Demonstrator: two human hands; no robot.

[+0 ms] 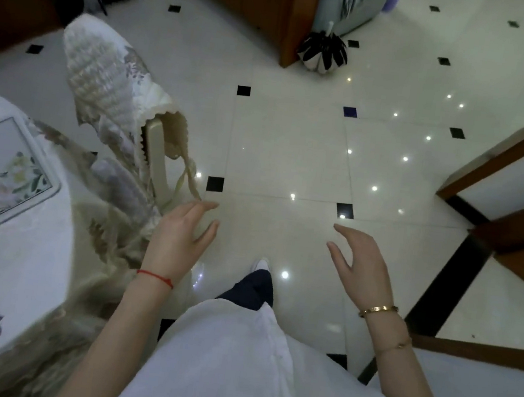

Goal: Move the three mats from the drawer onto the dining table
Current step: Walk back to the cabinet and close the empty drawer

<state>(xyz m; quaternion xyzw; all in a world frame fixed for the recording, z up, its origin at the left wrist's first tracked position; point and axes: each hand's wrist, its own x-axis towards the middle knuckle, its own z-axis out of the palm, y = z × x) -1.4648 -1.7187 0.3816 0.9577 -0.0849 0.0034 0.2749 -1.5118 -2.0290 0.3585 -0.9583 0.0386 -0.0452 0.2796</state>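
A pale mat (3, 173) with a flower print lies flat on the dining table (12, 283), which is covered by a floral cloth at the left edge of the view. My left hand (180, 237) hangs over the floor just right of the table, fingers apart, holding nothing. My right hand (361, 263) is level with it further right, also open and empty. I see no drawer, and no other mats are visible.
A chair (115, 94) with a quilted cover stands beside the table. A wooden cabinet (268, 4) and a folded umbrella (323, 52) are ahead. Wood-framed walls (506, 155) line the right side. The white tiled floor (292, 156) lies between them.
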